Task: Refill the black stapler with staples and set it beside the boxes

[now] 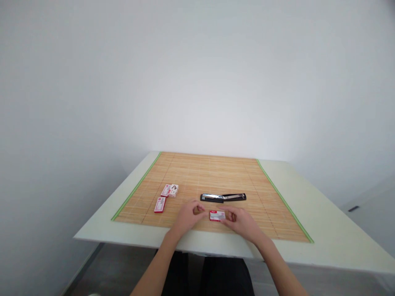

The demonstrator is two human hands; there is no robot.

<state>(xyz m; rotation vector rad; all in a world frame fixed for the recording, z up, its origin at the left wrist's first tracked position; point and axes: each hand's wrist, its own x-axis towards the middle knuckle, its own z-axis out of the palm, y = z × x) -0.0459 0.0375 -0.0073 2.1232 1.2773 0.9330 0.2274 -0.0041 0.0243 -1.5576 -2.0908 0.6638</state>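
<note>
A small red-and-white staple box (217,216) lies flat on the bamboo mat near its front edge. My right hand (240,222) is at the box's right end, thumb at the near side and index finger at the far side. To the left of the box, my left hand (189,213) is loosely curved, thumb and fingers slightly apart, with nothing visible between them. Just beyond both hands rests a black stapler (222,198), opened out so that its metal channel shows.
Two red-and-white boxes (160,204) and a white box (173,190) sit together on the left of the mat (212,172). The green-edged mat covers much of the white table (311,201), which meets a plain wall (212,82) at the back.
</note>
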